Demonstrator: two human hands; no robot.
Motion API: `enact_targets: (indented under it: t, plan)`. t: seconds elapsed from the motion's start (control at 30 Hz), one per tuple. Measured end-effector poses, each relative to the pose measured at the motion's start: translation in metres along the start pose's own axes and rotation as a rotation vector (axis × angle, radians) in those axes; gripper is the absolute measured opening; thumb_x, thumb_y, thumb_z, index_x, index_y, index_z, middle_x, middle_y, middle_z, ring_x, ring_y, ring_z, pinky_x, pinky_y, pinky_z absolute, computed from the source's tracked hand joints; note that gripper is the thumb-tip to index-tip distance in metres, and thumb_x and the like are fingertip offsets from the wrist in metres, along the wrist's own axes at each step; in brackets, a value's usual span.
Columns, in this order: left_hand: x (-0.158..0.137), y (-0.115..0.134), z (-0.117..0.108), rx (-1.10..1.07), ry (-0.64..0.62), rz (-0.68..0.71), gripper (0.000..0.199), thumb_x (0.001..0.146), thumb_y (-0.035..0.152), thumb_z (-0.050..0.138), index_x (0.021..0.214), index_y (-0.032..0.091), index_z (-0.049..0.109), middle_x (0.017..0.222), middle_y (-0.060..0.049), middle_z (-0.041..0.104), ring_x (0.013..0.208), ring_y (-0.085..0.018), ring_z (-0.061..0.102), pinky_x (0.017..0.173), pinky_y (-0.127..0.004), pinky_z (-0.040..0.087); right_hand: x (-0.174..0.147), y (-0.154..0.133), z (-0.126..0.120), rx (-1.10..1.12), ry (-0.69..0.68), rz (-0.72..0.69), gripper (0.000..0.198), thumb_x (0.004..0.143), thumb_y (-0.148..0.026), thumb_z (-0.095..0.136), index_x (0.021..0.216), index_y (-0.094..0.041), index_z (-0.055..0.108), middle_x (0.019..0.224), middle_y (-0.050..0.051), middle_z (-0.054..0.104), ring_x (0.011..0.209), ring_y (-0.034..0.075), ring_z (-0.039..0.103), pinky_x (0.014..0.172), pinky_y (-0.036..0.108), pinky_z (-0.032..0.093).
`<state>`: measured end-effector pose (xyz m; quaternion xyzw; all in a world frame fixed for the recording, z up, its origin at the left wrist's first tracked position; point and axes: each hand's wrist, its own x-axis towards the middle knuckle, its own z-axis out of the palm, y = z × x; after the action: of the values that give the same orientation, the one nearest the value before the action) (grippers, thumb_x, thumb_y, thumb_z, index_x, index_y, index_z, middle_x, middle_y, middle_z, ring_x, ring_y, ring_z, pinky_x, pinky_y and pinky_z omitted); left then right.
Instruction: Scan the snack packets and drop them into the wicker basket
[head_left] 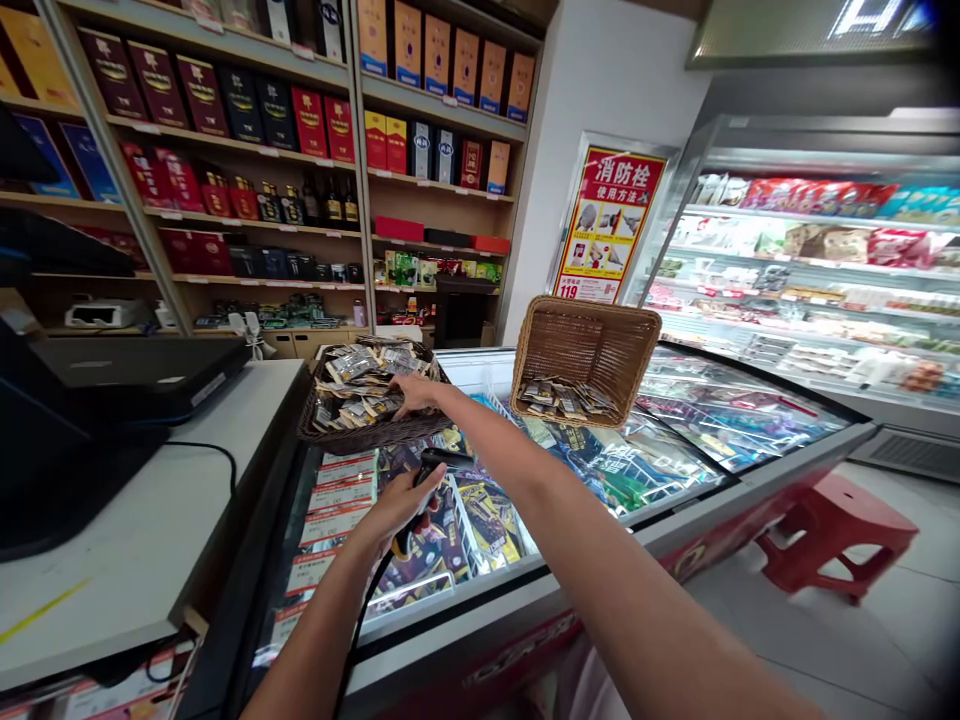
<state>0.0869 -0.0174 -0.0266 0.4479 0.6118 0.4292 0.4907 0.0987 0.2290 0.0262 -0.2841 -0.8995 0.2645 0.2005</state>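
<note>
My left hand (401, 508) is wrapped round a black handheld barcode scanner (444, 459), whose cable runs down past my wrist. The scanner is over the glass freezer top, its head pointing right. My right hand (417, 393) reaches over the right side of a dark wicker basket (375, 432). Its thumb and fingers are apart, touching the small packets (356, 375) heaped inside. Whether a packet lies between the fingertips is hard to make out. To the right, a lighter wicker basket (587, 348) is tilted with its opening towards me, holding a small pile of similar packets (568, 399).
Under both baskets is a chest freezer (637, 510) with a glass top. A white counter (82, 520) with a black checkout machine is at left. Behind are shelves of boxed bottles (240, 110). A red stool (836, 535) and a lit refrigerated display (810, 270) are at right.
</note>
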Motion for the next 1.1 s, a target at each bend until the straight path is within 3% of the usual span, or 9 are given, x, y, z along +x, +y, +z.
enact_targets:
  t: [0.13,0.23,0.3,0.4,0.5,0.67,0.77,0.9,1.1]
  plan:
    - [-0.001,0.002,0.002,0.006,-0.006,-0.005,0.068,0.064,0.085,0.074,0.08,0.022,0.055,0.064,0.002,0.062,0.043,-0.012,0.052,0.043,-0.026,0.038,-0.015,-0.011,-0.002,-0.173,-0.118,0.007,0.069,0.067,-0.043,0.095,0.126,-0.021,0.066,0.125,0.014,0.065,0.123,0.035,0.056,0.11,0.051,0.045]
    - [-0.003,0.005,0.001,-0.003,0.003,0.005,0.069,0.063,0.086,0.073,0.077,0.022,0.054,0.063,0.002,0.061,0.042,-0.011,0.05,0.042,-0.026,0.037,-0.024,-0.022,-0.006,-0.229,-0.001,-0.125,0.03,0.089,-0.026,0.076,0.119,-0.022,0.071,0.116,0.01,0.067,0.12,0.03,0.059,0.115,0.045,0.039]
    - [-0.004,0.007,0.001,-0.017,0.016,0.009,0.07,0.062,0.086,0.074,0.078,0.022,0.054,0.062,0.002,0.061,0.042,-0.011,0.049,0.041,-0.025,0.035,-0.032,-0.024,-0.012,-0.202,0.13,-0.137,0.021,0.092,-0.019,0.069,0.113,-0.023,0.073,0.112,0.008,0.067,0.118,0.028,0.059,0.112,0.041,0.041]
    - [-0.004,0.009,0.0,-0.013,0.036,-0.003,0.069,0.062,0.086,0.074,0.079,0.022,0.054,0.062,0.003,0.061,0.043,-0.011,0.05,0.041,-0.024,0.036,-0.058,-0.012,-0.027,0.081,0.332,-0.071,0.021,0.092,-0.024,0.069,0.113,-0.025,0.071,0.105,0.004,0.068,0.107,0.024,0.062,0.098,0.035,0.048]
    - [-0.003,0.01,0.0,0.0,0.037,0.0,0.068,0.065,0.085,0.074,0.077,0.021,0.054,0.064,0.002,0.062,0.043,-0.01,0.05,0.042,-0.023,0.037,-0.103,0.011,-0.042,0.614,0.525,0.062,0.027,0.088,-0.036,0.074,0.112,-0.026,0.066,0.085,-0.003,0.065,0.081,0.017,0.062,0.076,0.027,0.05]
    - [-0.002,0.014,0.0,-0.046,-0.01,0.013,0.068,0.065,0.083,0.077,0.079,0.02,0.057,0.065,0.002,0.062,0.042,-0.009,0.048,0.04,-0.022,0.034,-0.186,0.048,-0.049,1.286,0.544,0.241,0.045,0.064,-0.042,0.093,0.089,-0.023,0.06,0.07,-0.007,0.059,0.055,0.008,0.048,0.053,0.021,0.041]
    - [-0.006,0.02,0.001,-0.061,-0.006,-0.004,0.069,0.06,0.081,0.081,0.077,0.02,0.056,0.065,0.002,0.062,0.044,-0.009,0.048,0.042,-0.023,0.037,-0.211,0.064,-0.044,1.407,0.592,0.295,0.039,0.063,-0.034,0.09,0.078,-0.022,0.056,0.065,-0.007,0.058,0.052,0.007,0.043,0.048,0.02,0.036]
    - [-0.012,0.03,0.002,-0.06,0.002,0.014,0.071,0.059,0.084,0.08,0.077,0.019,0.058,0.065,0.0,0.064,0.045,-0.01,0.048,0.044,-0.024,0.038,-0.217,0.076,-0.039,1.502,0.665,0.291,0.022,0.065,-0.021,0.071,0.082,-0.022,0.057,0.077,-0.002,0.071,0.06,0.011,0.053,0.049,0.022,0.04]
    - [-0.013,0.031,0.0,-0.079,0.024,0.057,0.07,0.06,0.084,0.08,0.078,0.02,0.058,0.067,0.001,0.065,0.044,-0.009,0.046,0.045,-0.025,0.038,-0.217,0.082,-0.036,1.417,0.65,0.244,0.032,0.064,-0.019,0.065,0.096,-0.023,0.058,0.074,-0.004,0.066,0.062,0.014,0.055,0.049,0.023,0.041]
